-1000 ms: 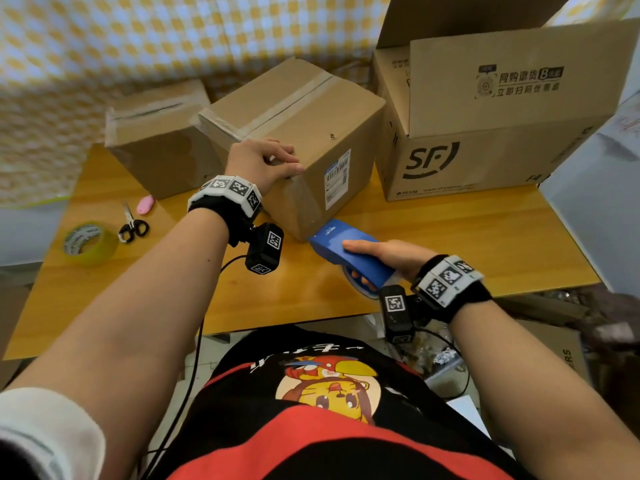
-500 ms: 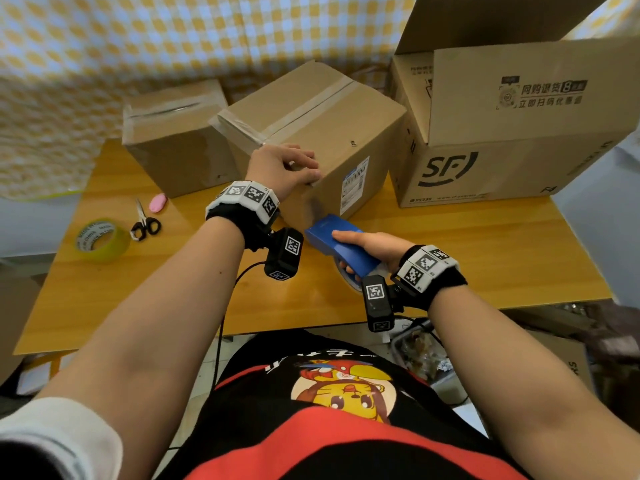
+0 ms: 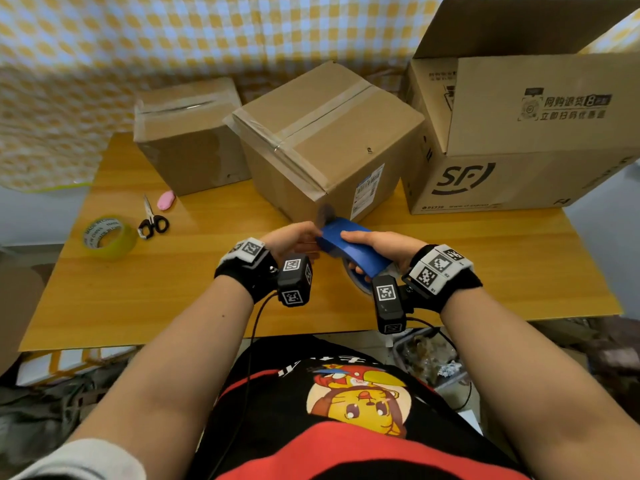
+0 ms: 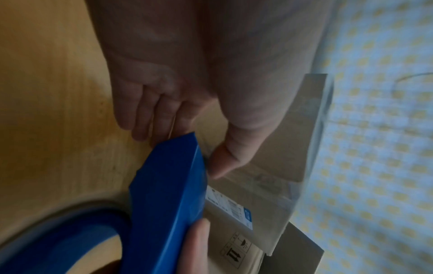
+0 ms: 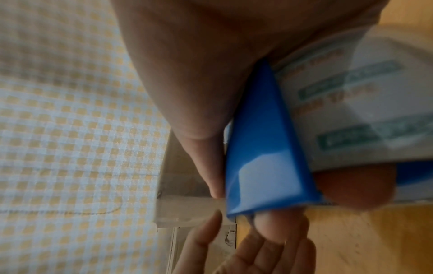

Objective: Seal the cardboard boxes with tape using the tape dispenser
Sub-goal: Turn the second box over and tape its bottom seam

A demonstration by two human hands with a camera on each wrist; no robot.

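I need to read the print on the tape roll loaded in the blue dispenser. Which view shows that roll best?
The right wrist view: the tape roll fills its upper right, green lettering visible though blurred. The head view shows only a sliver under the right hand. The left wrist view shows just its blurred curved edge.

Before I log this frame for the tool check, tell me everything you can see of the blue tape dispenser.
The tape dispenser is glossy blue plastic, a flat wedge-shaped cover over a round hoop holding a printed tape roll. It hangs tilted above the wooden table, its front end toward the middle cardboard box. The right hand grips it, thumb on top, fingers through the hoop. The left hand reaches its front end, fingers straight; contact unclear.
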